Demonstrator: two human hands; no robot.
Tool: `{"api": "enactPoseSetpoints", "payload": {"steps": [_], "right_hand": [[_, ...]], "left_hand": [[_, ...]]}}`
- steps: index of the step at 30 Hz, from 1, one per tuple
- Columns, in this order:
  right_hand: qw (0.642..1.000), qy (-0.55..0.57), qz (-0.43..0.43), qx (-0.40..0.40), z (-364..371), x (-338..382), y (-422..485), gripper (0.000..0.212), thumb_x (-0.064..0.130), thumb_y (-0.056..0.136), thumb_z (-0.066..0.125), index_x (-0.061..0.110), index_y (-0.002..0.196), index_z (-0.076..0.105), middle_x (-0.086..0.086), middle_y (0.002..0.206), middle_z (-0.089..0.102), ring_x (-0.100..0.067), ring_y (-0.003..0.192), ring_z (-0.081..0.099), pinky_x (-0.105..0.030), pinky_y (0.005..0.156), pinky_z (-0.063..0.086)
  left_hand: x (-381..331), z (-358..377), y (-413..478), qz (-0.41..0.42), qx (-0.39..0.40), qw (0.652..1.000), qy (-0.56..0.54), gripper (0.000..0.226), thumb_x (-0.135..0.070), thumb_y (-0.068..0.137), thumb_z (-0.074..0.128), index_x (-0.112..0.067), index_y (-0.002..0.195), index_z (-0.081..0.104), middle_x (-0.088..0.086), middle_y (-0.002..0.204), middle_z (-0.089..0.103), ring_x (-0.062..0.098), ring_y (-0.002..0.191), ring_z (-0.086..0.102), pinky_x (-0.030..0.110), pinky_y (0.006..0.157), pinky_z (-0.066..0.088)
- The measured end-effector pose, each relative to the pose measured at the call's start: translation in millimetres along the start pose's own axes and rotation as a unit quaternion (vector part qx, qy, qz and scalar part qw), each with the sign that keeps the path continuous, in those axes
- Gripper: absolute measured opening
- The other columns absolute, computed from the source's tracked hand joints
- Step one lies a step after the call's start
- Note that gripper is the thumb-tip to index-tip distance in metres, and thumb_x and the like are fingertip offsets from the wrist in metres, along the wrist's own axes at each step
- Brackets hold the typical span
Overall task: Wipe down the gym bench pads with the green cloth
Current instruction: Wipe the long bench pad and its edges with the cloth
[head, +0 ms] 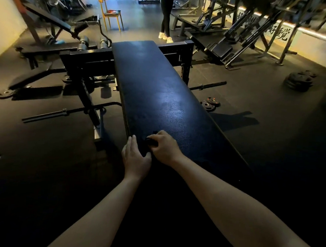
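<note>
Both hands (151, 151) on bench pad (160, 88), cloth seemingly bunched.

The cloth (150, 140) is mostly hidden under the right hand (163, 148).

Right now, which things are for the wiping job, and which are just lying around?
For the job:
bench pad
dark bunched thing, maybe the cloth, gripped by the right hand
left hand, resting on the pad edge

Just lying about:
yellow chair
barbell
weight plates
</note>
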State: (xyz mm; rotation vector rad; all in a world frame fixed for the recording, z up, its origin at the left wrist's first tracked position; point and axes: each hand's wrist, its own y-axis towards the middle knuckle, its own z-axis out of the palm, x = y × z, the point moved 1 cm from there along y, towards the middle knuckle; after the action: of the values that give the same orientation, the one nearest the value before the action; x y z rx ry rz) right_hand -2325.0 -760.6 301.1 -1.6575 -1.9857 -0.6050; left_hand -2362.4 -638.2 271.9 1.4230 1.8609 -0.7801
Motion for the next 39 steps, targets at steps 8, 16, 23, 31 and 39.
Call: {"api": "enactPoseSetpoints", "payload": {"steps": [8, 16, 23, 31, 39], "right_hand": [[0.981, -0.069, 0.139, -0.117, -14, -16, 74, 0.031, 0.023, 0.099, 0.046, 0.019, 0.126, 0.062, -0.014, 0.128, 0.046, -0.036, 0.118, 0.043, -0.043, 0.097, 0.041], [0.999, -0.04, -0.02, 0.008, 26, 25, 68, 0.029, 0.014, 0.093, 0.059, 0.024, 0.116, 0.072, -0.004, 0.118, 0.058, -0.028, 0.112, 0.051, -0.032, 0.098, 0.042], [0.998, 0.003, -0.054, 0.034, 34, 43, -14, 0.026, 0.019, 0.091, 0.063, 0.029, 0.113, 0.073, 0.004, 0.114, 0.058, -0.02, 0.106, 0.057, -0.037, 0.094, 0.049], [0.977, -0.186, 0.048, -0.087, -29, -32, -63, 0.036, 0.013, 0.093, 0.052, 0.029, 0.121, 0.068, -0.004, 0.124, 0.052, -0.035, 0.105, 0.044, -0.041, 0.089, 0.049], [0.967, -0.136, 0.171, -0.133, -30, -34, -72, 0.041, 0.009, 0.09, 0.049, 0.025, 0.123, 0.067, -0.012, 0.125, 0.052, -0.04, 0.104, 0.054, -0.033, 0.093, 0.04]], "left_hand": [[0, 6, -2, 0.01, -0.04, 0.999, 0.007, 0.08, -0.023, 0.092, 0.059, -0.016, 0.16, 0.016, 0.006, 0.165, 0.016, 0.026, 0.149, 0.011, 0.04, 0.123, 0.012], [9, -2, 3, -0.01, -0.026, 0.993, -0.112, 0.08, -0.018, 0.092, 0.058, -0.014, 0.159, 0.015, 0.014, 0.162, 0.022, 0.025, 0.149, 0.013, 0.043, 0.124, 0.015], [31, -6, -34, -0.041, 0.006, 0.995, -0.089, 0.061, -0.007, 0.1, 0.053, 0.002, 0.153, 0.025, 0.027, 0.155, 0.03, 0.04, 0.143, 0.033, 0.04, 0.117, 0.027], [33, -5, -58, -0.041, 0.023, 0.994, -0.101, 0.078, -0.033, 0.099, 0.058, -0.013, 0.16, 0.014, 0.013, 0.165, 0.019, 0.034, 0.15, 0.013, 0.04, 0.122, 0.011], [37, -8, -77, -0.048, 0.057, 0.991, -0.111, 0.083, -0.035, 0.098, 0.059, -0.012, 0.16, 0.009, 0.011, 0.166, 0.013, 0.031, 0.151, 0.008, 0.039, 0.122, 0.01]]}}
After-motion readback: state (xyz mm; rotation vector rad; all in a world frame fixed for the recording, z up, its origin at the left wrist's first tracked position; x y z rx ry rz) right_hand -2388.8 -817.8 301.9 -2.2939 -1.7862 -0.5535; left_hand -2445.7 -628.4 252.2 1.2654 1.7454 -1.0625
